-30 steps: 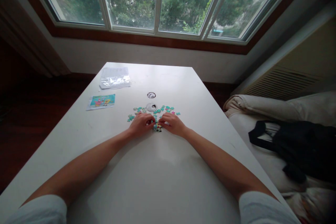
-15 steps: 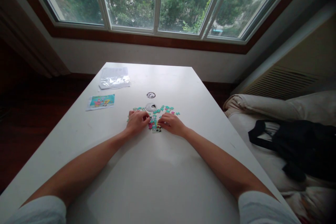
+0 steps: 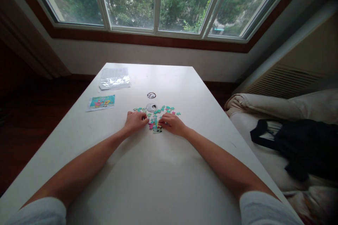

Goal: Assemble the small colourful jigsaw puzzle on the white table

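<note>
1. Head view, far left: a picture card (image 3: 101, 102) lies on the white desk (image 3: 148, 175), showing pink and yellow figures on a blue-green ground. Behind it, near the far edge, lies a clear plastic bag (image 3: 114, 78).
2. Next, the left hand (image 3: 136, 122) is low over the desk, fingers curled and thumb close to them, a narrow grip; I cannot tell whether a puzzle piece is between them. Some loose pieces (image 3: 138, 109) lie just beyond it.
3. Between the two hands is a small patch of pieces (image 3: 154, 126), with pink, blue-green and pale parts. It looks partly joined, so I judge a section is done; the separate joins are too small to check.
4. Beyond the patch, two round items (image 3: 151, 107) lie one behind the other, apart.
5. The right hand (image 3: 171, 123) is at the right edge of the patch, fingertips drawn in narrow; whether it grips a piece, I cannot tell.
6. Behind and right of that hand, more loose pieces, mostly green, lie scattered, so much joining seems left.
</note>
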`<state>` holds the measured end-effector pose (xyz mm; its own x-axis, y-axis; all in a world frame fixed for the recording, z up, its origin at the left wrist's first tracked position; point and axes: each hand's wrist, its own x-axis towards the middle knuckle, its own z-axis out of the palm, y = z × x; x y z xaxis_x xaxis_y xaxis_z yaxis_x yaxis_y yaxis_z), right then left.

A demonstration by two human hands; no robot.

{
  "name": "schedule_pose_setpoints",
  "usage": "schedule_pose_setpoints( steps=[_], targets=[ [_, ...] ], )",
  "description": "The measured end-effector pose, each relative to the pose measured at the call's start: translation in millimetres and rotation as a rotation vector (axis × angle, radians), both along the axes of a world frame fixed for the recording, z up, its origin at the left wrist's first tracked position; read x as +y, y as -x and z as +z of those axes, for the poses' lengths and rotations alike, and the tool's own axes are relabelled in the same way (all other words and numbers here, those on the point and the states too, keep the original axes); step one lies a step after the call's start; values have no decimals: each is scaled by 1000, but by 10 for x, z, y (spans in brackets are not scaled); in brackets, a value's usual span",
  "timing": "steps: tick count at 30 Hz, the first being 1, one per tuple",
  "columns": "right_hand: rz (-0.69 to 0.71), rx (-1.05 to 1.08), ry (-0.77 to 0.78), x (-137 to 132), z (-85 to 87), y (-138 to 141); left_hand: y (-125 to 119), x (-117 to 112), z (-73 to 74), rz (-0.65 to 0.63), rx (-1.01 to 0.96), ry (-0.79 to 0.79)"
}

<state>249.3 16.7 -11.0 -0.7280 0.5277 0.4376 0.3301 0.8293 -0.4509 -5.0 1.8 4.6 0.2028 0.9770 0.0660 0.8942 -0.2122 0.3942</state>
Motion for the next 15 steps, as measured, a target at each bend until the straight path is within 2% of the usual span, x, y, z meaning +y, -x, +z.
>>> schedule_pose_setpoints(
  steps=[7, 15],
  targets=[
    [-7, -7, -3, -1, 16, -4, 23, 4, 106, -54, 41, 97],
    [1, -17, -40, -12, 41, -14, 81, 65, 72, -56, 25, 171]
  ],
)
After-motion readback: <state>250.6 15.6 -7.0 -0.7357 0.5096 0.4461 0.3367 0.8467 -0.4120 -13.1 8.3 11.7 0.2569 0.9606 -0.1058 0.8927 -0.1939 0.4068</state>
